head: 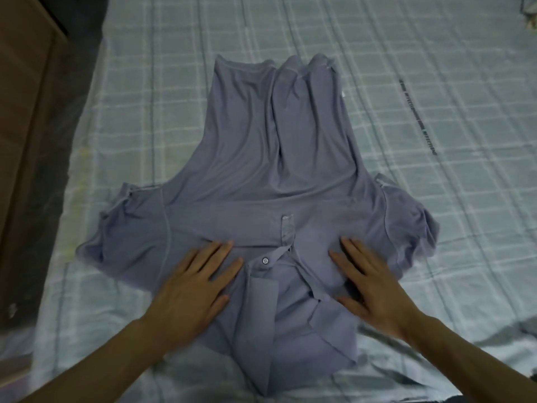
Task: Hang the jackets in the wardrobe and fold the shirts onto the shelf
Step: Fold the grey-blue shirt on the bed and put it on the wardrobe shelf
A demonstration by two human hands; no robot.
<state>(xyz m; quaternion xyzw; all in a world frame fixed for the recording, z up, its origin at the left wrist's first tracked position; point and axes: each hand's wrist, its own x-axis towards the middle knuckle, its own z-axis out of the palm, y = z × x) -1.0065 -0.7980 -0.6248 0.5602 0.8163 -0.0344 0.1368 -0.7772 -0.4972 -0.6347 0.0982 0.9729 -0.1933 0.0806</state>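
We see a purple-grey shirt (261,181) lying face up in the middle of the frame on a checked bed (436,82), collar toward us. Our left hand (191,289) and right hand (374,289) lie spread flat on its chest, beside the button (265,260).

The sheet (436,68) lies bare all round the shirt (261,155) — easy passage. Left, a wooden edge (26,112) hems it in.

Dim, bluish, soft light; faint shadows under each hand (194,289); far left of the left hand darkens; wide-angle bending and blur near the edges
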